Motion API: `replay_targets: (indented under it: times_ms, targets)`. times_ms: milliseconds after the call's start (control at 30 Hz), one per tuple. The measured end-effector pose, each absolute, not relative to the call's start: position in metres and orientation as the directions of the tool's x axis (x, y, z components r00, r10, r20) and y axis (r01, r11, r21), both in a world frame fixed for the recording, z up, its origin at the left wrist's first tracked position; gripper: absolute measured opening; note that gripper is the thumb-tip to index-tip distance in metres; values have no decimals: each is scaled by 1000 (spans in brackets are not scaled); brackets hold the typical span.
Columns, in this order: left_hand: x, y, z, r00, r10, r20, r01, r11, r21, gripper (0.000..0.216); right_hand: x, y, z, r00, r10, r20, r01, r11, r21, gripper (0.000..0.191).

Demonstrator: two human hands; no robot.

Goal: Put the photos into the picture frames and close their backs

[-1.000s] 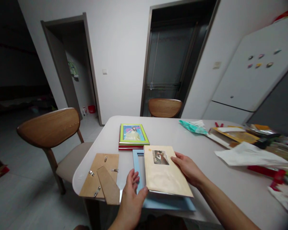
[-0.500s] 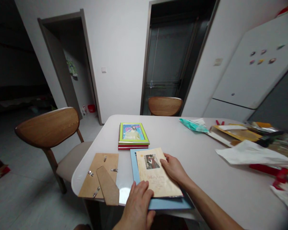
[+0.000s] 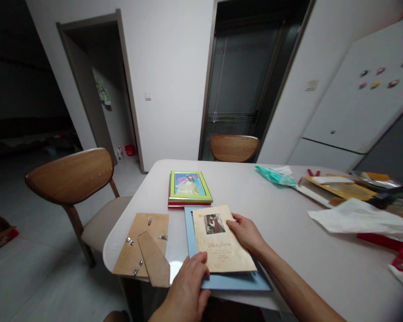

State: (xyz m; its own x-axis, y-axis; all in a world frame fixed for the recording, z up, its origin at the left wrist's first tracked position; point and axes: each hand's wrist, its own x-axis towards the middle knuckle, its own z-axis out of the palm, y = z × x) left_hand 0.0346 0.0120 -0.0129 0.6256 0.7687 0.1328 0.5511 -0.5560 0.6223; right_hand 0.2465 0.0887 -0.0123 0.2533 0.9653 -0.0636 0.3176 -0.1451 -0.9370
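A light blue picture frame (image 3: 233, 281) lies face down at the near edge of the white table (image 3: 289, 241). On it rests a tan sheet (image 3: 221, 246) with a small photo near its top. My left hand (image 3: 188, 288) presses on the frame's near left corner, fingers curled over the sheet's edge. My right hand (image 3: 246, 232) holds the sheet's right edge, fingers closed on it. To the left lies the brown frame backing (image 3: 143, 248) with its stand and metal clips.
A green frame (image 3: 190, 187) with a picture sits on a red one behind the blue frame. Papers, envelopes and a teal bag (image 3: 277, 176) clutter the table's right side. Wooden chairs stand at the left (image 3: 72, 176) and far side (image 3: 234, 147). A white fridge (image 3: 359, 103) is at right.
The tan sheet went from raised above the blue frame to lying on it. My left hand moved from the sheet's left edge onto the frame's near corner.
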Motion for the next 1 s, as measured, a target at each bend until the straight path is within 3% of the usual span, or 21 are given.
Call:
replay_targets:
  times_ms: [167,300,600,767,867,1000]
  targets:
    - [28,16,-18,627,762,163,532,-572,624,40,253,85,-4,321,946,-43,222,-119,-968,45]
    - [25,16,-18,634,758,152,539,-575,615,52,258,84,-2,219,970,-107,185,-149,-971,44]
    - [23,10,-18,588,790,177,564,-557,610,46,243,88,-18,191,977,-97,314,-154,-937,42]
    - [22,12,-17,597,784,169,606,-579,546,48,234,90,-14,223,971,86,637,-78,-767,39]
    - [20,13,-12,602,785,145,624,-576,529,41,232,88,-10,225,967,120,705,-76,-705,37]
    - [20,12,-6,589,800,116,654,-556,512,33,226,83,-8,221,959,178,861,-106,-498,39]
